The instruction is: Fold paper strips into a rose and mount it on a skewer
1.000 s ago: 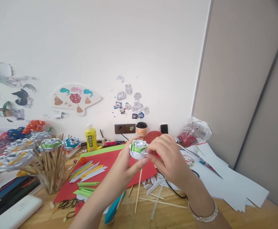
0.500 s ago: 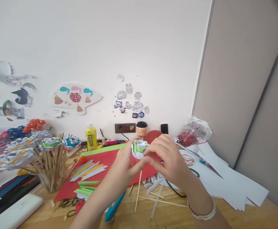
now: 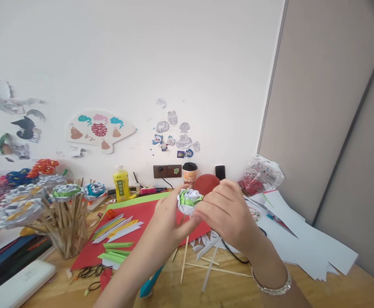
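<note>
A white and green folded-paper flower (image 3: 190,200) is held up in front of me, over the red paper sheet. My left hand (image 3: 169,216) grips it from the left and below, its thumb pointing right beneath the petals. On the flower's right side, the bent fingers of my right hand (image 3: 227,209) pinch its edge; the fingertips are partly hidden. Thin wooden sticks (image 3: 185,261) lie on the table below. Folded green strips (image 3: 118,250) and white and yellow strips (image 3: 118,229) rest to the left of my hands.
Finished paper flowers (image 3: 23,209) and many wooden sticks fill a clear container (image 3: 65,246) at left. A yellow bottle (image 3: 122,184) and a lidded cup (image 3: 190,174) stand by the wall. White paper sheets (image 3: 309,239) spread at right. A white case (image 3: 23,284) lies front left.
My right hand's fingers have curled in closer against the flower's right edge, and the wrist has turned slightly. The flower stays at about the same spot in my left hand.
</note>
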Tool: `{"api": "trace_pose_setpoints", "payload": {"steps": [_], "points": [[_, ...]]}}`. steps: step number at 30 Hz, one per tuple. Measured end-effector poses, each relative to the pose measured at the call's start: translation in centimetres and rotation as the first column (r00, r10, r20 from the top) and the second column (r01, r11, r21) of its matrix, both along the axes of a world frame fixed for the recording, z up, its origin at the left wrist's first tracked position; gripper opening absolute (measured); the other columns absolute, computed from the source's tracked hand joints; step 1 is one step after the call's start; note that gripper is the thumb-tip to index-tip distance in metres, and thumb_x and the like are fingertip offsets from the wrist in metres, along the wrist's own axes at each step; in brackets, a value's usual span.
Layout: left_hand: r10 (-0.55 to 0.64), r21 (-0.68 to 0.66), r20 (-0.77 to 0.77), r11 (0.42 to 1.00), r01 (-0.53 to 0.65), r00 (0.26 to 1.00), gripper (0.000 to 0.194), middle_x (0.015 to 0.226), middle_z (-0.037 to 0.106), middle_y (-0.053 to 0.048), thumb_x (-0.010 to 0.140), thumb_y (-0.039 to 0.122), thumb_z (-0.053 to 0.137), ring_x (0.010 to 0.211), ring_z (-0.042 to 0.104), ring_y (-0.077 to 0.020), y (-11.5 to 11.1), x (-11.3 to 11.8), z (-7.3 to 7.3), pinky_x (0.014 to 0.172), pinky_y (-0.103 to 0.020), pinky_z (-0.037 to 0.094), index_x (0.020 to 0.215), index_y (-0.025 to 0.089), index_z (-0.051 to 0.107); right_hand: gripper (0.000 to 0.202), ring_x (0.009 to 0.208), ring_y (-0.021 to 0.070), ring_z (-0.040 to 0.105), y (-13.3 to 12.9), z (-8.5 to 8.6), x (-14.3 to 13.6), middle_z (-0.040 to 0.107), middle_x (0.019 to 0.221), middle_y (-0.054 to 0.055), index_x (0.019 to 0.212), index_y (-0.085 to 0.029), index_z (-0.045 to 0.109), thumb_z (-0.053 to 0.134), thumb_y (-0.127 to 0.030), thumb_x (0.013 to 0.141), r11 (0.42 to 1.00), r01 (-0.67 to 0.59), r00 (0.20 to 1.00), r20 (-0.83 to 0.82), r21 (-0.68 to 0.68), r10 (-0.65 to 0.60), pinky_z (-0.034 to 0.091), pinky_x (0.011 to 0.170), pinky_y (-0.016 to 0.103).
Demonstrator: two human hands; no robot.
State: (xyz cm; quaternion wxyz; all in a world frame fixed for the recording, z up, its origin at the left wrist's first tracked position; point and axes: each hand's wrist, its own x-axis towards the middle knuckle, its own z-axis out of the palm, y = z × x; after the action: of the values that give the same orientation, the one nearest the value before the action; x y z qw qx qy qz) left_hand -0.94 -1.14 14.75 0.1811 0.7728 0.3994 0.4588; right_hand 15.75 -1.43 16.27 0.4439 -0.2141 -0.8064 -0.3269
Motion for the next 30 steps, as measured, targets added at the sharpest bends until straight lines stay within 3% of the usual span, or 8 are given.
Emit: {"api": "trace_pose_setpoints", "payload": {"steps": [4, 7, 15, 21, 26, 30], "points": [[-0.048, -0.018, 0.026, 0.999, 0.048, 0.999, 0.042, 0.124, 0.053, -0.006, 0.082, 0.041, 0.054, 0.116, 0.044, -0.0268, -0.08, -0.02, 0.12, 0.095, -0.039, 0.035, 0.121, 0.028, 0.044, 0.014, 0.068, 0.0153, 0.048, 0.48, 0.11, 0.37, 0.061, 0.070, 0.001, 0.083, -0.018, 0.062, 0.051, -0.023, 0.090, 0.977, -0.185, 0.980, -0.101, -0.106, 0.174, 0.037, 0.072, 0.034], [-0.056, -0.022, 0.055, 0.998, 0.057, 0.997, 0.036, 0.119, 0.055, -0.004, 0.084, 0.041, 0.051, 0.113, 0.046, -0.0250, -0.22, 0.09, 0.35, 0.093, -0.037, 0.036, 0.117, 0.029, 0.045, 0.014, 0.068, 0.0147, 0.049, 0.79, 0.17, 0.48, 0.062, 0.069, 0.001, 0.087, -0.018, 0.063, 0.050, -0.021, 0.090, 0.943, -0.284, 0.952, -0.171, -0.176, 0.255, 0.038, 0.070, 0.032], [-0.085, -0.032, 0.168, 0.995, 0.091, 0.982, 0.033, 0.118, 0.054, -0.003, 0.088, 0.039, 0.048, 0.110, 0.047, -0.0201, -0.52, 0.07, 0.56, 0.094, -0.032, 0.035, 0.119, 0.028, 0.042, 0.021, 0.066, 0.0155, 0.047, 0.76, -0.31, 0.29, 0.062, 0.071, 0.001, 0.101, -0.019, 0.062, 0.051, -0.013, 0.084, 0.954, -0.288, 0.952, -0.132, -0.085, 0.276, 0.039, 0.069, 0.035], [-0.069, -0.032, 0.121, 0.997, 0.074, 0.990, 0.035, 0.121, 0.052, -0.004, 0.086, 0.038, 0.050, 0.114, 0.045, -0.0228, -0.54, 0.14, 0.63, 0.095, -0.035, 0.035, 0.119, 0.028, 0.043, 0.012, 0.065, 0.0148, 0.049, 0.92, -0.17, -0.04, 0.061, 0.070, 0.000, 0.093, -0.020, 0.062, 0.050, -0.019, 0.089, 0.924, -0.327, 0.929, -0.246, -0.200, 0.276, 0.039, 0.067, 0.032], [-0.051, -0.045, 0.109, 0.997, 0.056, 0.993, 0.037, 0.124, 0.052, -0.006, 0.085, 0.040, 0.051, 0.116, 0.044, -0.0258, -0.57, 0.13, 0.62, 0.094, -0.038, 0.035, 0.119, 0.028, 0.045, 0.013, 0.064, 0.0146, 0.049, 0.84, -0.13, -0.31, 0.060, 0.067, -0.001, 0.083, -0.020, 0.061, 0.050, -0.021, 0.090, 0.935, -0.293, 0.936, -0.262, -0.200, 0.237, 0.038, 0.067, 0.032], [-0.068, -0.061, 0.110, 0.995, 0.075, 0.992, 0.039, 0.127, 0.050, -0.007, 0.085, 0.040, 0.051, 0.118, 0.042, -0.0266, -0.78, -0.02, 0.69, 0.096, -0.039, 0.034, 0.121, 0.028, 0.044, 0.012, 0.065, 0.0142, 0.050, 0.72, -0.07, -0.15, 0.058, 0.065, -0.002, 0.081, -0.021, 0.061, 0.052, -0.022, 0.088, 0.869, -0.386, 0.902, -0.322, -0.308, 0.287, 0.040, 0.068, 0.032]]}}
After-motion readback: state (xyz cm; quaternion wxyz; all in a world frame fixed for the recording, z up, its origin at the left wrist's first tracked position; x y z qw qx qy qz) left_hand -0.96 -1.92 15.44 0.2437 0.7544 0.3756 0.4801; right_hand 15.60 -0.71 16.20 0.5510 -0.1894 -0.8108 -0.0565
